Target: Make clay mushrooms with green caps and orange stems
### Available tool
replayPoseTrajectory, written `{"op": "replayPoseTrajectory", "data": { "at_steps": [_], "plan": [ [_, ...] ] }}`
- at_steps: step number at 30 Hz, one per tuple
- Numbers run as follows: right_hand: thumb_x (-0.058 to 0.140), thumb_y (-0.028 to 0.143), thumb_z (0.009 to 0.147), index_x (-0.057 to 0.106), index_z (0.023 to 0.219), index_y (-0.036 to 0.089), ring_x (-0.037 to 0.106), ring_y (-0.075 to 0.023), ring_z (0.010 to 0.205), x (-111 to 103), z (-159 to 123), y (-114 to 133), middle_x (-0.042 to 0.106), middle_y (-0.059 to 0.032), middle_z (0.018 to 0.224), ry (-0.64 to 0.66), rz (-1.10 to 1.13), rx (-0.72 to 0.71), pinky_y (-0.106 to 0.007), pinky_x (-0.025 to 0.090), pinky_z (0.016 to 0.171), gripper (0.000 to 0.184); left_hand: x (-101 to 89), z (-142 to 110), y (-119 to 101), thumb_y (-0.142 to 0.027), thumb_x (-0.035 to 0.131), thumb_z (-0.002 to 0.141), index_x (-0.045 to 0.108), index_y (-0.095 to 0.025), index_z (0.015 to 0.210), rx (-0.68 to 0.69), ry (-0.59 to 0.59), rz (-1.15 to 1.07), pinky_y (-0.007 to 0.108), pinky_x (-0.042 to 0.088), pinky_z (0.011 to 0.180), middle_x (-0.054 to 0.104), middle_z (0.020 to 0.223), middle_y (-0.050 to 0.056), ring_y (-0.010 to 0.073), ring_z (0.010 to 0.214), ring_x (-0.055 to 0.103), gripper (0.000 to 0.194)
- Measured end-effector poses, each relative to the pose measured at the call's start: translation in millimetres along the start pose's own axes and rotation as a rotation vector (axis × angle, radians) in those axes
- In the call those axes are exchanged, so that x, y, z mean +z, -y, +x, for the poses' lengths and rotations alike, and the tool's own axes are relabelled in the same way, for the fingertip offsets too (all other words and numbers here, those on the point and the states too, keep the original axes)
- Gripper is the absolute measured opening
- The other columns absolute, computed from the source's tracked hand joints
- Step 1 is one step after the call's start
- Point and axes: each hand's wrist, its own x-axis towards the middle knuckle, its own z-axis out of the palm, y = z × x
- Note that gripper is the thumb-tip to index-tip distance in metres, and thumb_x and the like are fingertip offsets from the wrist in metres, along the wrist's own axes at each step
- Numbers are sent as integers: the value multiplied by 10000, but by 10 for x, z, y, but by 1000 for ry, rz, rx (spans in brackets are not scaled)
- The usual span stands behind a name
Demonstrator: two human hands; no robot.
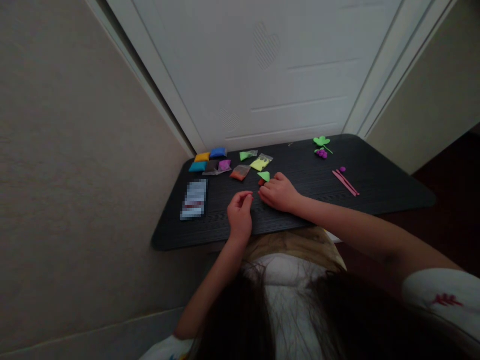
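Observation:
My left hand (240,216) is just above the near part of the dark table (217,227), thumb and fingers pinched together; a reddish speck shows at the fingertips, too small to name. To its right, my right hand (279,194) rests on the table with its fingers curled in, and what they hold, if anything, is hidden. Right behind those fingers lies a small modelled clay piece with a light green top (264,176) and a red-orange part (261,182) below, partly covered by the hand. An opened bag of red-orange clay (240,173) lies just beyond.
Bags of yellow-green clay (261,162), green clay (246,155) and several other colours lie at the back left, near a phone-like blurred object (194,200). At right are a green clay flower (321,141), purple clay grapes (321,154) and pink sticks (345,183). A white door (281,100) stands behind.

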Motion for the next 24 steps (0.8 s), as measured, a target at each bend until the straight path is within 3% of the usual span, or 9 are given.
{"op": "replayPoseTrajectory", "data": {
  "at_steps": [5, 11, 17, 22, 24],
  "plan": [
    [349, 280, 843, 574, 722, 156, 485, -148, 635, -8, -20, 93, 623, -48, 663, 41, 52, -66, -347, 203, 696, 284, 0, 2, -14, -261, 525, 726, 612, -172, 800, -3, -8, 0, 225, 393, 605, 583, 733, 12, 116, 663, 515, 144],
    [326, 267, 857, 581, 763, 139, 491, -152, 642, 21, -13, -70, 640, -69, 701, 20, 5, 85, -352, 201, 702, 301, -1, 4, 0, -264, 527, 734, 611, -172, 791, -4, 3, 3, 226, 398, 612, 582, 738, 11, 111, 659, 515, 137],
    [339, 284, 849, 575, 724, 162, 469, -148, 630, -7, -38, 117, 618, -41, 652, 11, 43, -82, -351, 204, 697, 293, 1, 10, 1, -249, 527, 731, 613, -173, 801, 4, -9, -5, 229, 403, 610, 592, 758, 16, 115, 674, 525, 134],
    [332, 265, 854, 576, 744, 144, 475, -151, 637, 10, -12, -47, 630, -63, 676, 0, -8, 65, -355, 207, 704, 294, 2, 13, -1, -249, 535, 726, 611, -174, 796, -11, 1, -27, 229, 404, 615, 593, 751, 15, 114, 673, 526, 128],
    [321, 267, 860, 574, 733, 148, 476, -152, 641, 8, -22, -23, 628, -59, 670, -4, -5, 62, -355, 208, 709, 306, 4, 12, 2, -246, 533, 727, 610, -174, 794, -9, 5, -32, 229, 404, 621, 594, 758, 17, 114, 677, 526, 125]
  ]
}}
